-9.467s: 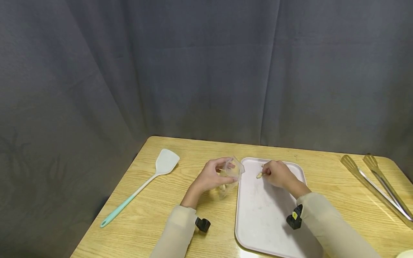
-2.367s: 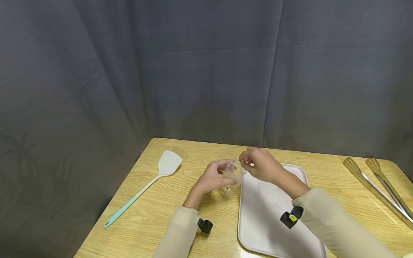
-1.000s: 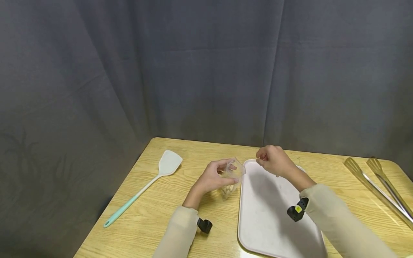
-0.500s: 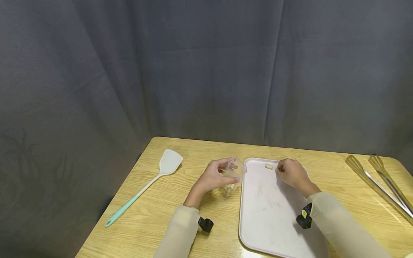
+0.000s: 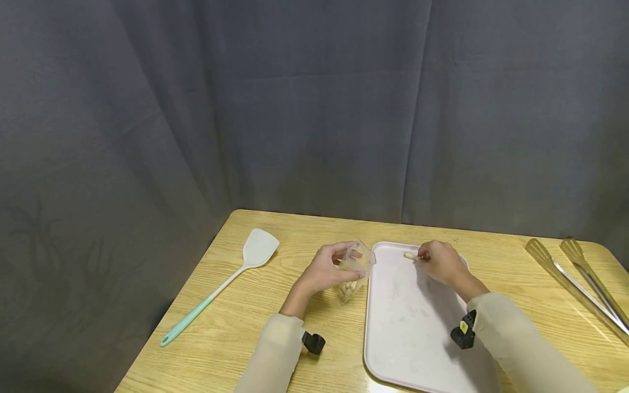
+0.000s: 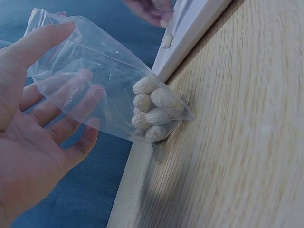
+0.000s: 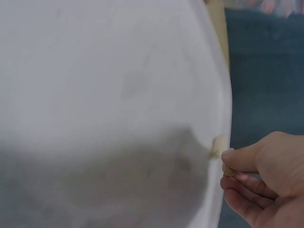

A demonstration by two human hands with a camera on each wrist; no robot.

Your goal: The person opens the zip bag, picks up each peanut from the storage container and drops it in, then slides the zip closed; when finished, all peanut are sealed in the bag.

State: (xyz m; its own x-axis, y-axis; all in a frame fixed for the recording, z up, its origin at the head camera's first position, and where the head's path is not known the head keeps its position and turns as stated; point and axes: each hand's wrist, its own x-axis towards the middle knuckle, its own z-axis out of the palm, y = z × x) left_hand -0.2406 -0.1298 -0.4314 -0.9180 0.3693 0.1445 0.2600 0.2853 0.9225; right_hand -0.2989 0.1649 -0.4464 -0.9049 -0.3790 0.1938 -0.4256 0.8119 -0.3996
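Observation:
My left hand (image 5: 326,268) holds a clear plastic bag (image 5: 355,263) upright, its mouth spread, beside the tray's left edge. Several peanuts (image 6: 154,107) lie in the bottom of the bag in the left wrist view, touching the wooden table. Over the far end of the pale tray (image 5: 403,327), my right hand (image 5: 442,263) pinches a peanut (image 7: 228,171) between thumb and fingertips, mostly hidden by them. One more peanut (image 5: 409,255) lies on the tray just left of those fingertips; the right wrist view shows it blurred.
A white spatula (image 5: 259,248) with a mint handle lies on the table's left side. Two metal tongs or slotted utensils (image 5: 580,289) lie at the right. A dark curtain (image 5: 314,109) hangs behind the table's far edge.
From over the bag, my right hand has moved right and down to the tray's far end. In the last half second it shifted slightly left toward the lying peanut. My left hand has stayed at the bag.

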